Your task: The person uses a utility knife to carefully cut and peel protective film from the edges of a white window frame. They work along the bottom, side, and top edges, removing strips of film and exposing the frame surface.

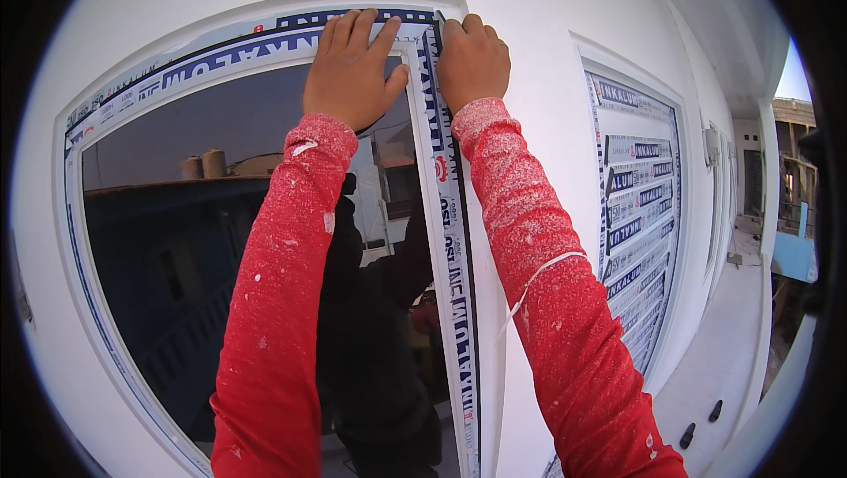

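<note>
A window with dark reflective glass (203, 213) sits in a white wall recess. Its frame (445, 240) is covered in white and blue protective film. My left hand (353, 67) lies with fingers spread over the top rail near the right corner, thumb apart over the glass. Right at that top corner, my right hand (475, 59) is closed, fingers curled at the frame's edge beside the wall. Whatever its fingertips hold, if anything, is hidden. Both arms reach up in red sleeves speckled with white dust. Against the right sleeve lies a thin white strand (538, 275).
To the right, a second wall opening (635, 204) holds film-wrapped slats in a frame. A pale walkway (706, 372) runs along the wall, with two small dark objects (687, 436) on it. Beyond it stand a light-blue panel (792, 253) and an unfinished structure.
</note>
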### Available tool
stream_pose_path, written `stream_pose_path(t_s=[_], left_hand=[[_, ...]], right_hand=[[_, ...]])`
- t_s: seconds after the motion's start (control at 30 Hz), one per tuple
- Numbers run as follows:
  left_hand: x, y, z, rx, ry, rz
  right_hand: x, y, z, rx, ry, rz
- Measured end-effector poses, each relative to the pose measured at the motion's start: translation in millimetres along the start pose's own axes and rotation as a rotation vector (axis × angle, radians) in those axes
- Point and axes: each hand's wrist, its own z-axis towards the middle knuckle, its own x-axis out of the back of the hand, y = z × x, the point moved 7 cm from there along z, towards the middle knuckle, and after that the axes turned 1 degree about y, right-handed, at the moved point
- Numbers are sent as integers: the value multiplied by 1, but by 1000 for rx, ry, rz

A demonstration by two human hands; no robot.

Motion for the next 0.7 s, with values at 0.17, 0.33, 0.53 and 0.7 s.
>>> stream_pose_path(t_s=[0.17, 0.33, 0.53, 0.7], left_hand=[[0, 1, -2, 20, 0, 21], [-2, 1, -2, 33, -11, 4], [1, 1, -2, 36, -22, -10], [5, 2, -1, 21, 9, -36]], right_hand=[[-11, -1, 7, 51, 38, -27], [-17, -8, 6, 96, -43, -89], [-11, -3, 4, 53, -39, -30], [-17, -1, 5, 18, -120, -114]])
